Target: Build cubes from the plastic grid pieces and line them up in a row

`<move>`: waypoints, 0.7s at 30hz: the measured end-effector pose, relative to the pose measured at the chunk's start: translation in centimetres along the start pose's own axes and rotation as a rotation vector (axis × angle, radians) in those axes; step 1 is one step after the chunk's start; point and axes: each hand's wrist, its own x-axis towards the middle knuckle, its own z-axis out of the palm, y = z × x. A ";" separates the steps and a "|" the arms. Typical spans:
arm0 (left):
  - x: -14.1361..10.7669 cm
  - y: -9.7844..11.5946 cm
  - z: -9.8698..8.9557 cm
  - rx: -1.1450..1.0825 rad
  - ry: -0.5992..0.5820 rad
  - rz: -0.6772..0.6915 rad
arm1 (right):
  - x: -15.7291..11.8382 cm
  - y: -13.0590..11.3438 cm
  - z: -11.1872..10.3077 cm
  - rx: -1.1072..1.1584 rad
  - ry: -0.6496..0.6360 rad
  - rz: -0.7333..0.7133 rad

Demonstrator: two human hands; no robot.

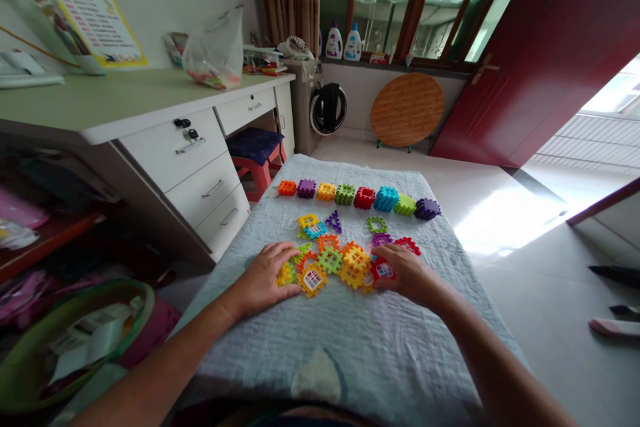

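Note:
Colourful plastic lattice pieces lie in a loose pile on the cloth-covered table (320, 340). My left hand (267, 275) rests at the pile's left side, fingers apart, touching yellow and green pieces (287, 273). On the right side, my right hand (400, 268) curves over a red piece (384, 270), its fingers spread. Between the hands are a green piece (331, 259), stacked yellow pieces (354, 265) and a yellow piece with a white window (313, 279). Behind them stands a row of stacks sorted by colour, including red (365, 197), blue (387, 199) and purple (428, 209).
A white desk (150, 97) with drawers runs along the left, bearing a plastic bag (215, 50). A stool (256, 147) is tucked beside it. At the lower left sits a green-rimmed basket (145, 293). A washing machine (304, 107) and a round wooden board (407, 109) stand behind.

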 end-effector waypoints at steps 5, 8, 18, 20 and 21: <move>1.3 0.8 -0.8 -0.106 -0.023 0.015 | 2.1 -1.0 -0.3 0.070 0.074 -0.027; 3.0 1.1 -1.5 -0.226 -0.011 -0.007 | 2.8 -1.1 0.5 0.159 0.263 -0.014; 10.4 -0.9 0.5 0.033 0.100 -0.099 | 2.7 1.7 2.8 0.118 0.471 0.032; 10.3 -0.8 1.2 0.020 0.124 -0.072 | 2.5 1.7 2.9 0.112 0.444 0.044; 10.1 -0.7 1.4 -0.012 0.136 -0.048 | 2.4 1.6 3.0 0.111 0.432 0.049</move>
